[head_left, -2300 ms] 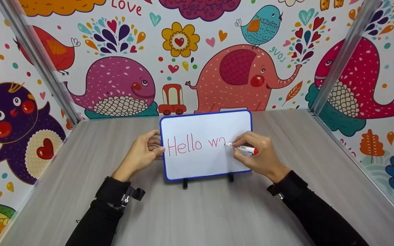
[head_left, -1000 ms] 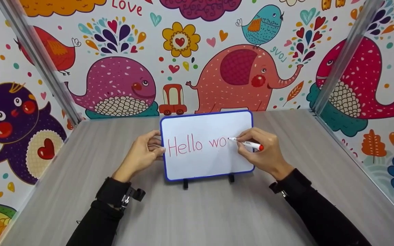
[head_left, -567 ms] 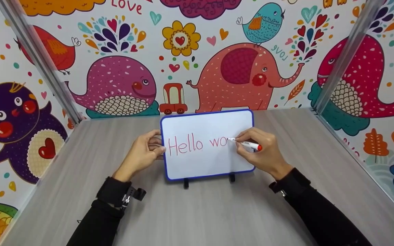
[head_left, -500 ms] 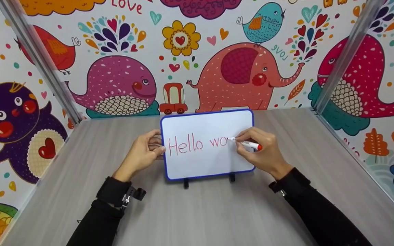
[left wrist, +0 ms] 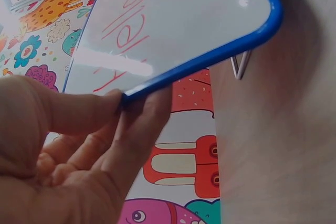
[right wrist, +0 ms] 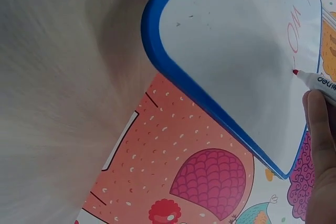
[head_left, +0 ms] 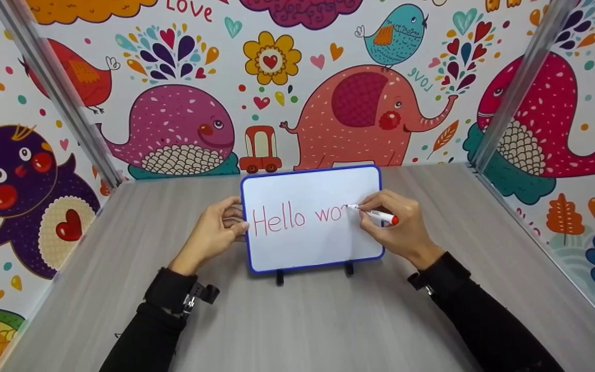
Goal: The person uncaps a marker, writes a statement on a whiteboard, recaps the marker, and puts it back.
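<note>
A small whiteboard (head_left: 297, 248) with a blue frame stands tilted back on the table, with "Hello wo" and the start of another letter in red across it. My left hand (head_left: 220, 227) grips its left edge; in the left wrist view the thumb (left wrist: 84, 111) lies on the front and the fingers are behind. My right hand (head_left: 398, 225) pinches a white marker (head_left: 377, 215) with a red end. In the right wrist view the marker's red tip (right wrist: 296, 72) is at the board's surface, just past the "o".
Two black feet (head_left: 280, 277) show under the board on the grey wood-grain table (head_left: 297, 325). A wall (head_left: 318, 119) printed with cartoon animals rises behind, and metal posts (head_left: 525, 82) stand at both back corners. A thin wire stand (left wrist: 240, 65) shows behind the board.
The marker has moved right and slightly up with my right hand. The "o" was completed, and a short red stroke now follows it. My left hand keeps its grip on the board's edge.
</note>
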The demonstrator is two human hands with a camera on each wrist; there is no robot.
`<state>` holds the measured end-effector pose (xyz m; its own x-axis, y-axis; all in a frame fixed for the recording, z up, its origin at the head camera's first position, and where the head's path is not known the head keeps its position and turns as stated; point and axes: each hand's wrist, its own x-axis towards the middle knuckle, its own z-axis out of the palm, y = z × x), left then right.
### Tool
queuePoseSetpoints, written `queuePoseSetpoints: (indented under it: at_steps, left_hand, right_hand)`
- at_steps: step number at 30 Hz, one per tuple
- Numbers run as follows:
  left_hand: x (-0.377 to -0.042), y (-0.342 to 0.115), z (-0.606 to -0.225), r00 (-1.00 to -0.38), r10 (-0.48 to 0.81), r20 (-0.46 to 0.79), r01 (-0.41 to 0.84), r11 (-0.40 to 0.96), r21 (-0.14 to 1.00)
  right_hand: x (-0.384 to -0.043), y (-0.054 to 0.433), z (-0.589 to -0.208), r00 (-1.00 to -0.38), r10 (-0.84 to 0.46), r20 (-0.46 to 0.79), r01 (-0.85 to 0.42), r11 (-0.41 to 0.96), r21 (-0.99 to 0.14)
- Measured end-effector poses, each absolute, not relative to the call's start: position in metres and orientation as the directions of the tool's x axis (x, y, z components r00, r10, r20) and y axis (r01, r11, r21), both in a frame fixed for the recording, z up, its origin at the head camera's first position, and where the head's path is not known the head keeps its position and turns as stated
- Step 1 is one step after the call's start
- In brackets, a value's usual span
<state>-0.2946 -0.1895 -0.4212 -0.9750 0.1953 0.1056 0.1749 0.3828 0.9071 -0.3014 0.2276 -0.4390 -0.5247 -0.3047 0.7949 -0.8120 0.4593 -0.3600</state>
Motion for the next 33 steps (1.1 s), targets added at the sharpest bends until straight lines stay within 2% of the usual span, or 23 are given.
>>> queuePoseSetpoints:
  at_steps: [10,17,33]
  left_hand:
    - [-0.297,-0.191,-0.423,-0.973,0.199,0.121,0.193,0.397,0.897]
    - [-0.296,-0.191,-0.423,-0.980,0.179,0.091,0.159,0.419,0.894]
    - [-0.296,-0.190,-0.423,-0.978,0.186,0.088,0.159,0.407,0.900]
  right_hand:
    - [-0.297,0.231,-0.445,-0.532,-0.331,0.779,-0.823,0.416,-0.386]
    - [-0.293,0.230,-0.450,-0.548,-0.346,0.762,-0.822,0.392,-0.414]
    - [-0.301,0.235,-0.441,-0.543,-0.281,0.791,-0.798,0.466,-0.382]
